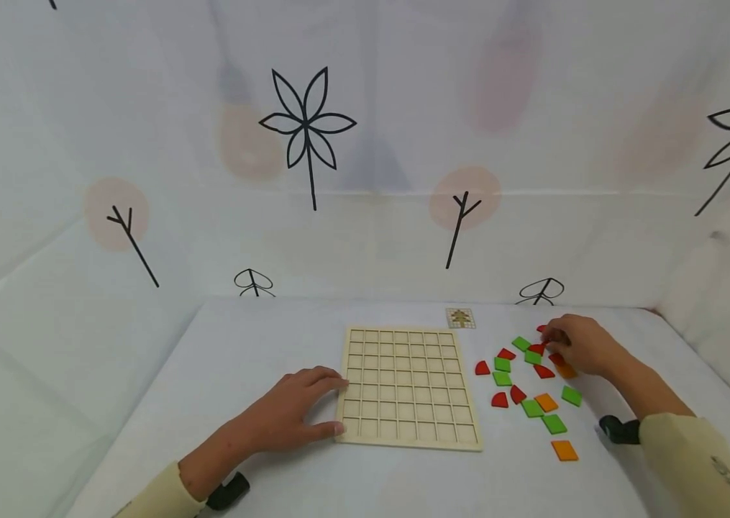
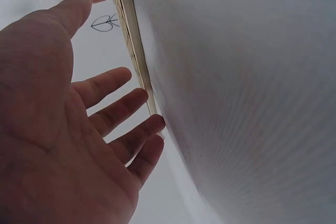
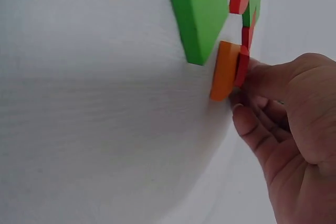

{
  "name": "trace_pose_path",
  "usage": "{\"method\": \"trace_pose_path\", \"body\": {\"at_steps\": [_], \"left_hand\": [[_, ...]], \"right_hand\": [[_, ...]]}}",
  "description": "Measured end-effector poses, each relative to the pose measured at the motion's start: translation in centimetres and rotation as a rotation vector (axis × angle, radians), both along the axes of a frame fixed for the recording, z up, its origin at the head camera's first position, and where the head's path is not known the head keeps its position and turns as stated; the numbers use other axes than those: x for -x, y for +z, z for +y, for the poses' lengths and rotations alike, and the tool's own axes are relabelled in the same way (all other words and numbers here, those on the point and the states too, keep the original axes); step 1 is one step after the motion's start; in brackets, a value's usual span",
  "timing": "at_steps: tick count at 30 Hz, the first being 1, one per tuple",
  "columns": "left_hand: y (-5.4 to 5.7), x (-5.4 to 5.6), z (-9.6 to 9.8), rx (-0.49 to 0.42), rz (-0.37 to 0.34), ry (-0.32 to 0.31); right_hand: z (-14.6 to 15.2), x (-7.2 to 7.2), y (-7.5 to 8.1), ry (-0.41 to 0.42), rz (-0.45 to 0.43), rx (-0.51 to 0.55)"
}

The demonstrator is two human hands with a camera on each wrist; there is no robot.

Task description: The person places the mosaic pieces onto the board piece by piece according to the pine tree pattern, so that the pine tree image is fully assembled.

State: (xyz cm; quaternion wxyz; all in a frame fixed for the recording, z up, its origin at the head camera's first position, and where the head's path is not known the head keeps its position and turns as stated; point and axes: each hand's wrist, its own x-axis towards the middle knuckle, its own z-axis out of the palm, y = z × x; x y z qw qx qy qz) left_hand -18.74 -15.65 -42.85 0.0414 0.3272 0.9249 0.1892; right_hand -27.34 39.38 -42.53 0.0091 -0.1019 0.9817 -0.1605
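My left hand [image 1: 300, 406] lies spread at the left edge of a pale wooden grid board [image 1: 410, 388], with fingertips and thumb touching the rim. In the left wrist view the fingers [image 2: 118, 111] are spread and loosely bent beside the board's edge [image 2: 134, 35]. My right hand [image 1: 581, 345] is among the loose tiles at the right, its thumb and fingers pinching a small red tile, mostly hidden by the fingertips. Close by are a red rounded tile [image 1: 557, 359] and an orange square tile [image 1: 567, 371]. In the right wrist view the fingers are curled beside an orange tile [image 3: 224, 71].
Several green tiles [image 1: 554, 424], red quarter-round tiles [image 1: 500, 400] and orange tiles [image 1: 564, 451] lie scattered right of the board. A small card with a tree pattern [image 1: 461, 318] is behind the board. White printed cloth [image 1: 365, 244] rises behind the table.
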Motion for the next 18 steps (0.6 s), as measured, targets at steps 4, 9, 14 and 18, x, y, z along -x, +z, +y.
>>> {"method": "trace_pose_path", "body": {"at_steps": [4, 9, 14, 18], "left_hand": [[-0.09, -0.03, -0.04, 0.009, -0.002, -0.009], [-0.12, 0.03, -0.18, 0.021, -0.022, -0.01], [0.0, 0.04, -0.25, 0.018, -0.032, -0.011], [0.09, -0.02, -0.25, 0.016, -0.04, -0.005]], "right_hand": [[0.09, 0.25, 0.31, -0.018, -0.057, 0.008], [0.19, 0.31, 0.41, -0.038, -0.096, 0.03], [0.35, 0.39, 0.42, -0.055, -0.103, 0.043], [0.37, 0.4, 0.57, -0.053, -0.101, 0.045]]}}
